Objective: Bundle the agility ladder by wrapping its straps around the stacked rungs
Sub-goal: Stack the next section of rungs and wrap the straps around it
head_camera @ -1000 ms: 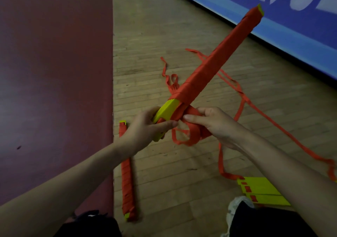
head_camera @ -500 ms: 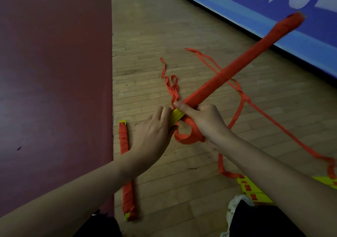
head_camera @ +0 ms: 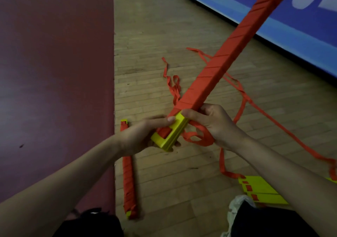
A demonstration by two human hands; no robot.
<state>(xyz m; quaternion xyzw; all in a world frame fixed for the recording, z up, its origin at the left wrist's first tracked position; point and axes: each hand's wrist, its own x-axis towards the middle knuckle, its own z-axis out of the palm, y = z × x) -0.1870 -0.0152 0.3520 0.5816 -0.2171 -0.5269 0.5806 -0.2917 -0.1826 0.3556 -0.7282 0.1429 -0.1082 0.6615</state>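
Top edge clips far tip of my orange-red strap-wrapped rung bundle [head_camera: 228, 57]; my right forearm [head_camera: 273, 167] hides part of flat yellow plastic rungs [head_camera: 262, 187].

My forearms [head_camera: 76, 171] are bare right down to my left hand [head_camera: 138, 136] and right hand [head_camera: 213, 125], black fabric [head_camera: 91, 224] covers my knees at 7 and 5 o'clock, and a pale grey-white shoe [head_camera: 237, 205] shows at 5 o'clock.

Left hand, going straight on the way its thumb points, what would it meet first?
Probably the right hand, whose fingers curl round the orange-strap-wrapped bundle just past the bare yellow plastic rung ends that the left hand grips; depth looks shared.
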